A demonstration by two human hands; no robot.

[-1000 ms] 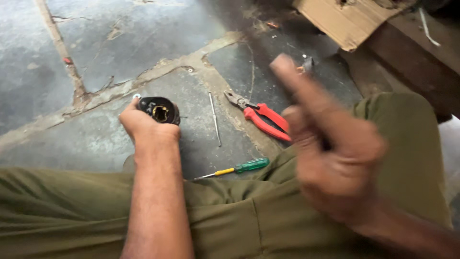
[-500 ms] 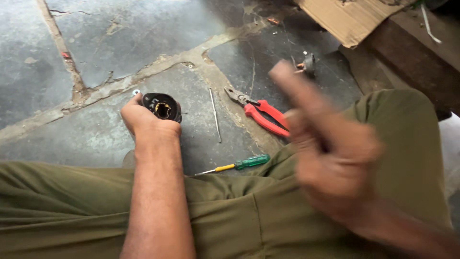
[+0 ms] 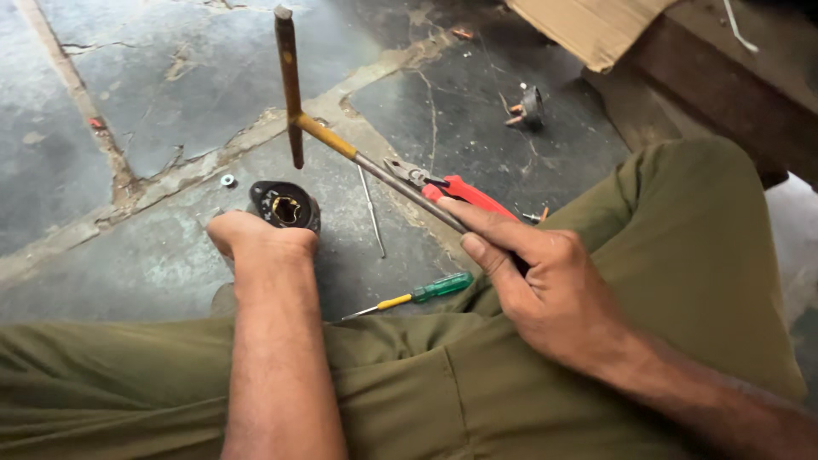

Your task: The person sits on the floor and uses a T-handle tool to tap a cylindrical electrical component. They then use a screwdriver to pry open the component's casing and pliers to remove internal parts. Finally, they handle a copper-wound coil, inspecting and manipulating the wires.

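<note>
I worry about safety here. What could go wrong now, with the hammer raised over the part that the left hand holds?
1. The hammer is up over the black part, and the left hand grips that part: a blow that lands off centre could hit its fingers.
2. The washer, the pin and the pliers lie loose nearby; a strike might scatter them.

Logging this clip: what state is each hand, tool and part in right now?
Left hand: gripping the black round part on the floor.
Right hand: holding the hammer, raised, head above the part.
Pliers: lying on the floor, partly hidden by the hammer handle.
Screwdriver: lying flat by the leg.
Washer: loose on the floor.
</note>
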